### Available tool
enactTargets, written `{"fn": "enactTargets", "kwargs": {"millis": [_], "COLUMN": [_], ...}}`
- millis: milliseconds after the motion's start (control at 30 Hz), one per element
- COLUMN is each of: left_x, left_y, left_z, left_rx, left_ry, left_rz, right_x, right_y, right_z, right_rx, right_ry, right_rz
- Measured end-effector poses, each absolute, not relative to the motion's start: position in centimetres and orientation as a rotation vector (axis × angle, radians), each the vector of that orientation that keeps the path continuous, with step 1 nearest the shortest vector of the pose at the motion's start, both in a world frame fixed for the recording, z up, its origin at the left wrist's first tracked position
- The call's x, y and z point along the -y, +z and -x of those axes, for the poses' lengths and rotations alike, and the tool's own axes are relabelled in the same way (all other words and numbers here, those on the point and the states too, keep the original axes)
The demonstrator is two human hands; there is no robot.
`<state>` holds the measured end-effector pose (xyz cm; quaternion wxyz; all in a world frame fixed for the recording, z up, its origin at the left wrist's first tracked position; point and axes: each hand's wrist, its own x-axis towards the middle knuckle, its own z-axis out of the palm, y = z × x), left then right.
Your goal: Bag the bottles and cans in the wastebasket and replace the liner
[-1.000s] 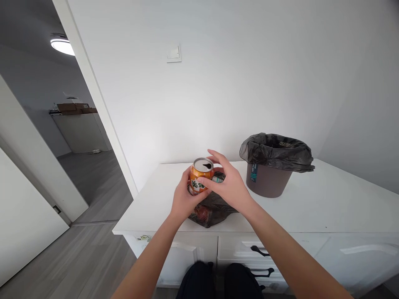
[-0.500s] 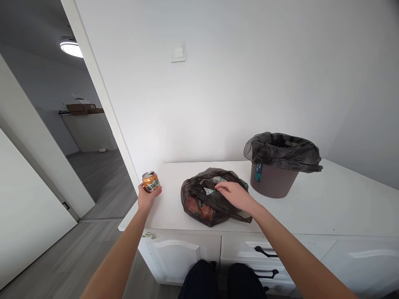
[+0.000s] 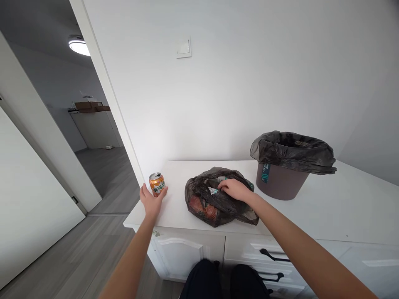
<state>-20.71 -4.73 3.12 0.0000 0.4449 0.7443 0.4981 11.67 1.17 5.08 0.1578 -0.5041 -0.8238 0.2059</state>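
Observation:
An orange drink can (image 3: 156, 185) with an opened top stands upright on the left end of the white cabinet top. My left hand (image 3: 152, 203) is at its near side, thumb and fingers spread apart around it without a closed grip. A dark translucent plastic bag (image 3: 215, 207) lies in the middle with its mouth open, and reddish-orange items show through its side. Inside the mouth, a piece with a white and green label (image 3: 213, 190) shows. My right hand (image 3: 236, 189) reaches into the mouth with fingers curled together; what the fingertips hold, if anything, is hidden.
A brown bin (image 3: 280, 182) lined with a dark bag stands behind and right of the plastic bag. The white cabinet (image 3: 183, 251) has black handles along its front. Behind it rises a wall with a light switch (image 3: 183, 47); a doorway is at left.
My left hand has loosened from the can, its fingers now spread. My right hand's fingertips have dipped slightly into the bag's mouth. The view has shifted a little.

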Motion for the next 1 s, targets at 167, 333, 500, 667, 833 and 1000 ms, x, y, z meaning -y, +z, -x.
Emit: {"fn": "enactTargets", "kwargs": {"millis": [167, 333, 500, 667, 833, 1000], "left_x": [9.5, 10.7, 9.8, 10.0, 9.7, 9.3], "left_y": [3.1, 0.4, -1.4, -0.8, -0.3, -0.4], "left_z": [12.4, 7.3, 7.4, 7.3, 6.6, 6.1], "left_rx": [-1.892, -1.779, -1.829, -1.884, -1.891, -1.889], "left_ry": [1.653, 1.124, 1.07, 1.063, 1.033, 0.988], "left_rz": [-1.981, -2.191, -2.165, -2.157, -2.224, -2.282], "right_x": [-2.0, -1.9, -0.1, 1.6, 2.4, 3.0], "right_y": [6.0, 5.7, 6.0, 8.0, 10.7, 12.3], "right_z": [-12.1, -12.5, -11.7, -12.2, -12.7, -13.1], "right_rx": [2.43, 2.483, 2.581, 2.498, 2.432, 2.255], "right_ry": [0.763, 0.914, 0.81, 0.753, 0.479, 0.581], "right_rz": [1.27, 1.201, 1.391, 1.532, 1.493, 1.423]}}
